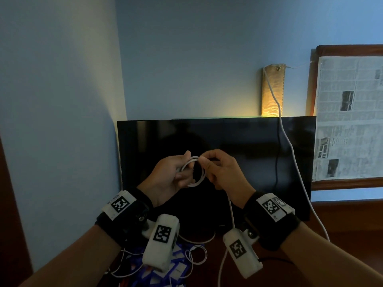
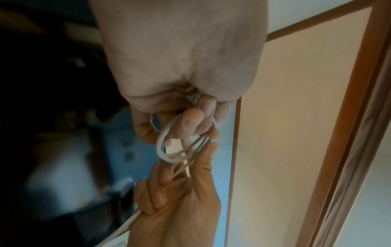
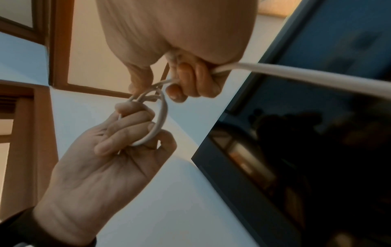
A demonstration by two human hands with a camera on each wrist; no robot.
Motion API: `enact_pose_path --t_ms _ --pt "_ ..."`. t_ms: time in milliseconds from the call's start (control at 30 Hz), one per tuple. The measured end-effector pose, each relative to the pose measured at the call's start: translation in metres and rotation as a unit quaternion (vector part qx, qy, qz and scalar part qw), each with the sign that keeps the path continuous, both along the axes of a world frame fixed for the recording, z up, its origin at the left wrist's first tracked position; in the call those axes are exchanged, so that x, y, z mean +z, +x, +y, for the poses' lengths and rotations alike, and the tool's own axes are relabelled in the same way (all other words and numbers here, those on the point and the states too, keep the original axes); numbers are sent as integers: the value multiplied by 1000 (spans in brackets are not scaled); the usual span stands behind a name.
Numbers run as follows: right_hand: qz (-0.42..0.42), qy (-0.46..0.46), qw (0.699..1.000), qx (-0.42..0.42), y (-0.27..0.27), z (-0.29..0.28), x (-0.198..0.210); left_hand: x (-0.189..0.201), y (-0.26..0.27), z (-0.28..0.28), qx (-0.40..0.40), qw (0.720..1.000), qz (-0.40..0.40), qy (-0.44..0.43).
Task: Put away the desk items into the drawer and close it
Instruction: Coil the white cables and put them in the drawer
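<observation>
White cable (image 1: 195, 170) sits coiled in small loops between your hands, raised in front of the dark monitor (image 1: 228, 146). Your left hand (image 1: 170, 175) has its fingers curled through the loops and holds them; your right hand (image 1: 223, 172) pinches the strand at the top of the coil and closes round the loose tail, which hangs down to the desk. You look to be mid-wind: the tail is not yet gathered and nothing is stowed. No drawer shows in any view, so its state is unknown. Below your wrists more thin white cords (image 1: 196, 255) and blue-and-white packets (image 1: 176, 272) lie on the dark wooden desk (image 1: 342, 220). Blue walls, a warm lamp (image 1: 272, 90) and a newspaper-covered frame (image 1: 350, 117) stand behind
</observation>
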State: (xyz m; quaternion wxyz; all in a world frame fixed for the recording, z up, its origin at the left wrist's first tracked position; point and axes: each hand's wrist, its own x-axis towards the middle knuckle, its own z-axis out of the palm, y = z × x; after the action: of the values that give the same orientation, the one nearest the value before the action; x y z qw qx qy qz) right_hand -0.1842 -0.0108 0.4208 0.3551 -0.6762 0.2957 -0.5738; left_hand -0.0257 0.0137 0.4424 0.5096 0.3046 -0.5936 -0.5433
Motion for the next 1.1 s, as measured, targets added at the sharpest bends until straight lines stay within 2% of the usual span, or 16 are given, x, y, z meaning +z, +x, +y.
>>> enact_pose_path --t_ms 133,267,367,533,633,767,900,1100 --pt "37 58 995 67 -2 0 -5 -3 -1 0 14 1000 -18 -3" --pt "26 78 991 105 -3 5 -6 -6 -2 0 40 998 -45 -14" --pt "14 90 986 141 -7 4 -7 -8 -1 1 30 998 -55 -10" --pt "-34 141 954 262 -13 -2 -16 -9 1 1 34 997 -70 0" --pt "-45 148 943 295 -15 -2 -17 -10 0 2 19 998 -55 6" --pt "-37 123 964 234 -13 2 -13 -8 -3 1 26 999 -20 22" --pt "-20 91 983 156 -6 4 -12 -4 -5 1 28 999 -25 12" --pt "21 54 997 58 -3 5 -11 -5 -2 1 -29 998 -11 45"
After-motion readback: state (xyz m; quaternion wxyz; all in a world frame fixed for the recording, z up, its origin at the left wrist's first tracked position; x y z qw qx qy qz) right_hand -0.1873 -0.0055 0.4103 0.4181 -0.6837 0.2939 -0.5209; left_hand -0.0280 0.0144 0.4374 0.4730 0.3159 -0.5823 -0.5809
